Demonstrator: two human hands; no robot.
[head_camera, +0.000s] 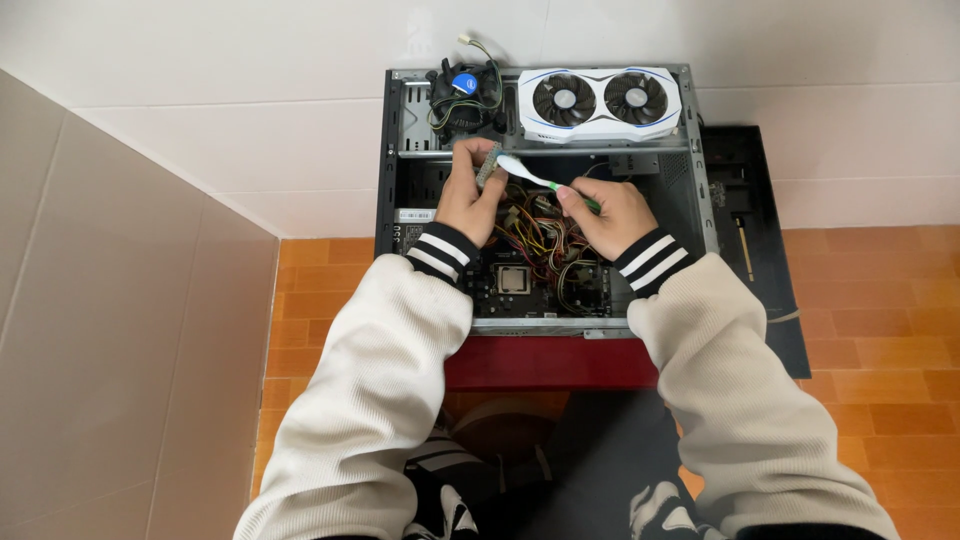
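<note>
So the left hand (468, 195) is pinching a small memory stick (489, 165) upright over the open computer case (392, 150). The right hand (612, 212) is closed around a white and green toothbrush (530, 176), bristle end touching the stick. Below them sit tangled coloured wires (540, 240) and the motherboard (515, 280). A white two-fan graphics card (598, 102) and a cooler fan (465, 95) rest on the case's far edge.

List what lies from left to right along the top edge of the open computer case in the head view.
CPU cooler fan with loose wires → white graphics card with two fans → black side panel beside the case.
</note>
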